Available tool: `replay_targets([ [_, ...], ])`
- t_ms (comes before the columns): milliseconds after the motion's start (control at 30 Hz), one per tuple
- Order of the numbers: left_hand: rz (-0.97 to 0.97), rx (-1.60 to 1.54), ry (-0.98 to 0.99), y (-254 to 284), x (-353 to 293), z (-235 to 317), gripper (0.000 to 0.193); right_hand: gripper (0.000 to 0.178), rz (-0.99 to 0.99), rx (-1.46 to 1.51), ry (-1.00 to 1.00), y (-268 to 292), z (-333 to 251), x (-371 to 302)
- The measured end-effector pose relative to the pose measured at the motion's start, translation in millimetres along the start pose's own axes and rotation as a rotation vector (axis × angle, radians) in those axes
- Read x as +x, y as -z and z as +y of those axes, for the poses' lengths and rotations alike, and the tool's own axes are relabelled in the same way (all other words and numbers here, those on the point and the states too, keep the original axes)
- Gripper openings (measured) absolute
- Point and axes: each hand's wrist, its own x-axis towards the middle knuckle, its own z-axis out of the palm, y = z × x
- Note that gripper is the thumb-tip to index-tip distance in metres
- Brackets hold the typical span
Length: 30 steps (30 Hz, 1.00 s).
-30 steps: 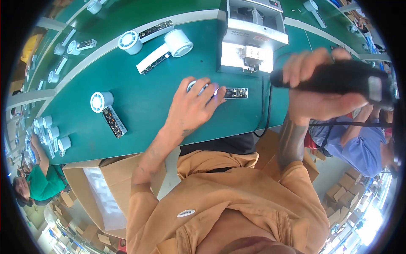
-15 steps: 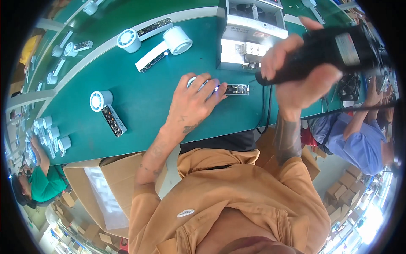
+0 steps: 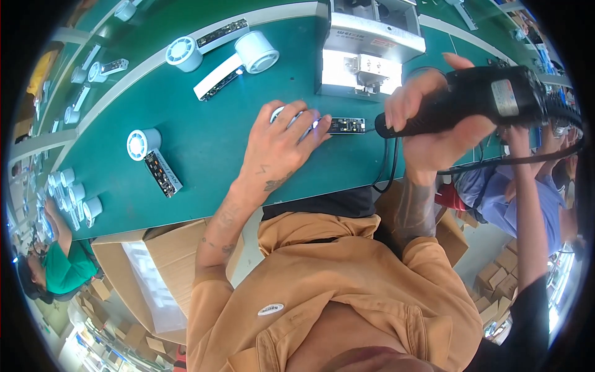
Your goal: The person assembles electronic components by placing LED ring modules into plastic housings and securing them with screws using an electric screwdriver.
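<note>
My left hand [image 3: 280, 141] lies over a small white handheld fan on the green bench, fingers curled round its round head and pressing it down. The fan's handle [image 3: 348, 126] points right, its black circuit board bare, with a light glowing near my fingers. My right hand [image 3: 427, 127] grips a black electric screwdriver [image 3: 474, 93], tilted nearly level with its nose to the left. The thin bit is at the right end of the handle; whether it touches a screw there I cannot tell.
Open fans lie around: one fan [image 3: 144, 145] at left, another fan [image 3: 257, 53] behind. A metal screw feeder [image 3: 361, 68] stands at the back. The screwdriver's black cable [image 3: 514, 160] loops right. A co-worker's bare arm [image 3: 527, 204] reaches in at right. An open carton [image 3: 180, 266] sits below the bench.
My right hand has steadied and the screwdriver's nose has come down to the end of the fan handle. A co-worker's arm has come in at the right. My left hand keeps its hold.
</note>
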Motion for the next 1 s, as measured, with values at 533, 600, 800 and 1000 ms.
replay_targets([
  [533,0.013,-0.016,0.005,-1.5,-0.2,-0.6,0.031,0.095,-0.061,0.053,-0.017,11.4,0.8,-5.6],
  [600,0.011,-0.009,-0.001,-1.6,0.2,-0.4,0.031,0.095,-0.055,0.065,-0.003,12.3,1.6,-6.3],
  [800,0.002,-0.013,0.01,-3.4,-0.5,-0.3,0.032,0.092,-0.095,0.178,0.046,14.9,9.3,-4.4],
  [1000,0.001,-0.015,0.011,-1.1,1.2,0.3,0.032,0.089,-0.095,0.229,0.085,12.6,13.2,-9.3],
])
